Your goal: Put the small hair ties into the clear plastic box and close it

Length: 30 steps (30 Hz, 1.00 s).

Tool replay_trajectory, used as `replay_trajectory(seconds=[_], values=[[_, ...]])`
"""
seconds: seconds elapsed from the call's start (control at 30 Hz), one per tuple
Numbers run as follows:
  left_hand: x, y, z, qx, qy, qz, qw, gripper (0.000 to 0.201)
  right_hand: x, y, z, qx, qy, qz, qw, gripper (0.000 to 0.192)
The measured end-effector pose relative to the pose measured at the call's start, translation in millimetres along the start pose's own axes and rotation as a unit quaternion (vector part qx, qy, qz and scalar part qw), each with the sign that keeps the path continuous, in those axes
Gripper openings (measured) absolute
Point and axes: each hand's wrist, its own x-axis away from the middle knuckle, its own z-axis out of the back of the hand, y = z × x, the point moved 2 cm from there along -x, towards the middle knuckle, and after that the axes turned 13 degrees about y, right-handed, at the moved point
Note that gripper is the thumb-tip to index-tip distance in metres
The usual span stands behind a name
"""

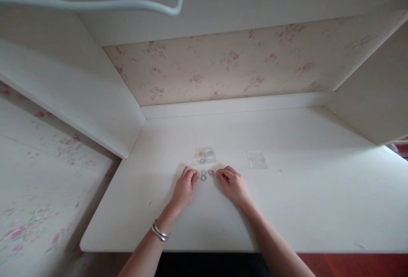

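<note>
We see both hands resting on the white surface point(287, 209), near the middle. Left hand point(185, 187), fingers curled down, tips just left of two small linked rings point(203, 175); holds nothing that we can make out. Right hand point(233, 184), fingers bent, tips touching or just beside a small brownish ring point(211, 172); whether it grips it, we can't tell. Silver bracelet point(159, 231) on the left wrist. Just beyond the rings: a small clear box point(205, 155) with coloured bits. Farther right, apart: a clear flat lid point(256, 159).
</note>
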Motion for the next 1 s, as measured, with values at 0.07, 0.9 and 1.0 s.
replay_trajectory(seconds=[0.07, 0.9, 1.0], values=[[-1.7, -0.1, 0.5, 0.006, 0.011, 0.007, 1.0, 0.021, -0.4, 0.6, -0.3, 0.001, -0.001, 0.001, 1.0, 0.029], [-34.5, -16.5, 16.6, 0.042, 0.048, 0.05, 0.997, 0.025, 5.7, -10.6, -2.4, 0.043, -0.015, 0.024, 0.999, 0.03], [-20.5, -23.4, 26.9, 0.054, 0.03, 0.078, 0.995, 0.025, 10.5, -31.3, -8.6, 0.114, -0.074, 0.074, 0.988, 0.028]])
